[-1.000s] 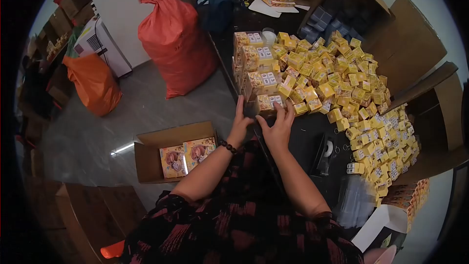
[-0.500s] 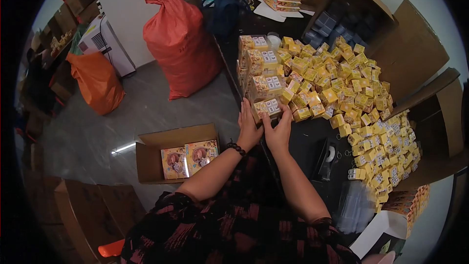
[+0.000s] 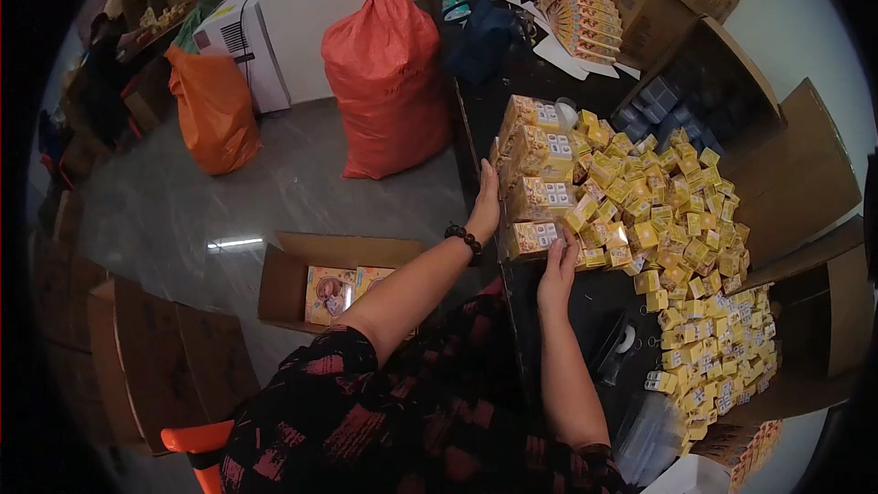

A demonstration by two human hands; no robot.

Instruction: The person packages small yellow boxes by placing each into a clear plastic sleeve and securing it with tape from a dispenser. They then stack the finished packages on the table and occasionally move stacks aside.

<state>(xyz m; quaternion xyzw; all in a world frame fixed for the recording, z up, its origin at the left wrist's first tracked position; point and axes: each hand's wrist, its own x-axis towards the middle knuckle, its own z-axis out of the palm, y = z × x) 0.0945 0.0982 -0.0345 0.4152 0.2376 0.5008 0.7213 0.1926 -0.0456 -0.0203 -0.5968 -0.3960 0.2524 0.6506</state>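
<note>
A row of clear-fronted yellow boxes [image 3: 541, 155], each showing white cubes on top, runs along the table's left edge. My left hand [image 3: 486, 208] lies flat along the left side of this row, its fingers stretched away from me. My right hand [image 3: 556, 282] is at the right corner of the nearest box [image 3: 533, 240], fingers extended and touching or very close to it. Neither hand is wrapped around anything. To the right of the row spreads a heap of small yellow cube-shaped packs [image 3: 672, 210], some with metal rings.
On the floor at left, an open carton [image 3: 274, 288] holds printed boxes. A red sack [image 3: 384, 73] and an orange bag [image 3: 215, 114] stand beyond. A tape dispenser [image 3: 619, 343] and clear plastic sleeves [image 3: 647, 434] lie on the black table; fanned printed cards [image 3: 581, 18] lie at its far end.
The nearest box, held between both hands before, now sits in line with the row. My left hand has slid to the row's side and my right hand has loosened. The view has shifted.
</note>
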